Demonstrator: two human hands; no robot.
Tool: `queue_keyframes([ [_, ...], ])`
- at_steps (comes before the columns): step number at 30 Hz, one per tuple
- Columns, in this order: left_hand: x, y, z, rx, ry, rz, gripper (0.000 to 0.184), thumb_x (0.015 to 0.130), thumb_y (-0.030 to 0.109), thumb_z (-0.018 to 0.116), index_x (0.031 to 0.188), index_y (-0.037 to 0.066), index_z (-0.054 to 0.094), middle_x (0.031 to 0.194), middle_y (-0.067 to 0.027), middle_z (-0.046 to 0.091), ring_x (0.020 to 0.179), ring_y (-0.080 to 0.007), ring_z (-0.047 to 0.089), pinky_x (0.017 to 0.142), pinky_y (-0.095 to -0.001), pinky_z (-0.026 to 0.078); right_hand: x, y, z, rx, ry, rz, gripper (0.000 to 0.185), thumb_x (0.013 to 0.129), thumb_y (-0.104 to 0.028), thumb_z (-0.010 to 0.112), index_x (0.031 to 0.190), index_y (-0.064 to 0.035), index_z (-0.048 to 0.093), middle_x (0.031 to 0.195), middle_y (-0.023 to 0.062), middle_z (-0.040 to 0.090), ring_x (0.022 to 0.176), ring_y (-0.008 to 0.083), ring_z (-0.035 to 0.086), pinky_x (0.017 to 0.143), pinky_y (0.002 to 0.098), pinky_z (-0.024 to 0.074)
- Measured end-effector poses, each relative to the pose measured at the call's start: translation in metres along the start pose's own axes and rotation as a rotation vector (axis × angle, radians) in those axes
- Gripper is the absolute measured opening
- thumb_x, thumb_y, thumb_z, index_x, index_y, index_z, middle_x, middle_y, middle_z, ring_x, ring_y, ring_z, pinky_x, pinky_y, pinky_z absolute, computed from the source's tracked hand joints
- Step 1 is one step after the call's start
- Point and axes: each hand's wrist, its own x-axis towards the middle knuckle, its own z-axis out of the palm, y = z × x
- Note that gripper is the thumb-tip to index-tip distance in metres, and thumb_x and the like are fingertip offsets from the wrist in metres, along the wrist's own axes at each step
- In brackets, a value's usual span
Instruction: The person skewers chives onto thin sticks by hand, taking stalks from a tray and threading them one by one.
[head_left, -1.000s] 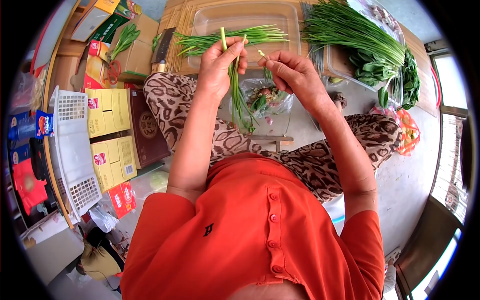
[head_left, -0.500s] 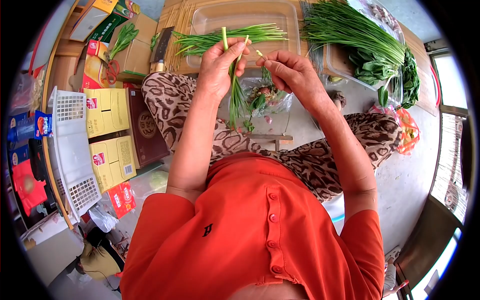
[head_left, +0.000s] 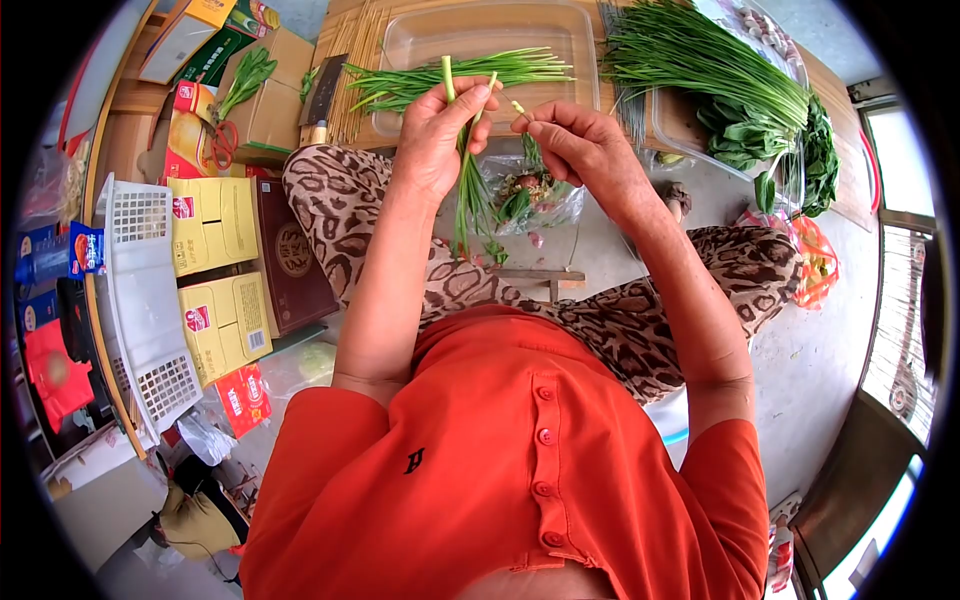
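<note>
My left hand [head_left: 440, 135] is closed round a small bunch of garlic chives [head_left: 470, 195], pale stem ends up and green leaves hanging below. To its right, my right hand [head_left: 578, 140] pinches a thin piece with a pale green tip [head_left: 518, 107]; its kind is hard to make out. The piece points toward the chives, with a small gap between. Behind my left hand, more chives [head_left: 500, 66] lie across a clear plastic tray [head_left: 490, 22]. Below my hands, a plastic bag of vegetable scraps [head_left: 555, 205] sits between my knees.
A cleaver [head_left: 322, 98] and thin bamboo sticks [head_left: 368, 50] lie left of the tray. At right are a large chive bundle [head_left: 700, 65] and leafy greens [head_left: 745, 135]. Red scissors [head_left: 224, 143], yellow boxes [head_left: 215, 225] and a white plastic basket [head_left: 145, 290] stand at left.
The hanging chive leaves have swung slightly to the left. Both hands keep almost the same place and grip.
</note>
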Motion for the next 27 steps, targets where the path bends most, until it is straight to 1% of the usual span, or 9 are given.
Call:
queue_keyframes([
  [8,0.002,0.001,-0.006,0.042,-0.002,0.01,0.02,0.088,0.016,0.063,0.102,0.001,0.063,0.083,-0.002,0.061,0.059,-0.0083,0.049,0.05,-0.0215,0.034,0.0,0.001,0.0,-0.013,-0.002,0.006,0.02,0.096,-0.018,0.05,0.101,-0.0048,0.065,0.057,-0.0068,0.042,0.051,0.0026,0.035,0.048,0.0191,0.0269],
  [11,0.003,0.002,-0.01,0.043,-0.029,0.01,0.02,0.086,0.015,0.066,0.099,0.001,0.065,0.082,-0.004,0.063,0.058,-0.0071,0.05,0.047,-0.0205,0.035,-0.001,0.0,-0.001,-0.019,-0.018,-0.003,0.02,0.096,-0.017,0.05,0.101,-0.0045,0.065,0.057,-0.0067,0.043,0.051,0.0024,0.036,0.048,0.019,0.0271],
  [13,0.002,0.004,-0.011,0.088,-0.028,-0.017,0.02,0.086,0.015,0.066,0.1,0.0,0.064,0.082,-0.0025,0.061,0.059,-0.0076,0.048,0.049,-0.0212,0.034,-0.001,0.0,-0.001,-0.025,-0.025,-0.009,0.02,0.096,-0.017,0.05,0.101,-0.0044,0.065,0.057,-0.0066,0.043,0.051,0.0024,0.036,0.048,0.0188,0.0272],
  [18,0.002,0.007,-0.014,0.092,-0.054,-0.049,0.021,0.086,0.015,0.066,0.099,-0.001,0.064,0.081,-0.0028,0.061,0.059,-0.0068,0.048,0.048,-0.0203,0.033,-0.001,0.001,-0.002,-0.032,-0.035,-0.003,0.02,0.096,-0.018,0.051,0.101,-0.0047,0.065,0.058,-0.0066,0.044,0.051,0.002,0.037,0.048,0.0184,0.0275],
  [20,0.002,0.008,-0.015,0.091,-0.068,-0.056,0.02,0.085,0.015,0.066,0.098,-0.001,0.064,0.081,-0.0029,0.061,0.058,-0.0066,0.047,0.048,-0.0199,0.033,-0.001,0.002,-0.002,-0.001,-0.024,-0.034,0.019,0.093,-0.018,0.055,0.096,-0.0035,0.066,0.055,-0.0048,0.045,0.049,0.0027,0.038,0.045,0.02,0.0295],
  [27,0.002,0.01,-0.015,0.133,-0.064,-0.045,0.02,0.084,0.015,0.068,0.097,0.0,0.065,0.079,-0.0022,0.061,0.058,-0.0062,0.047,0.049,-0.0196,0.032,-0.001,0.001,-0.001,-0.024,-0.015,-0.033,0.018,0.093,-0.018,0.055,0.096,-0.0032,0.066,0.055,-0.0047,0.046,0.049,0.0026,0.038,0.045,0.0201,0.0299],
])
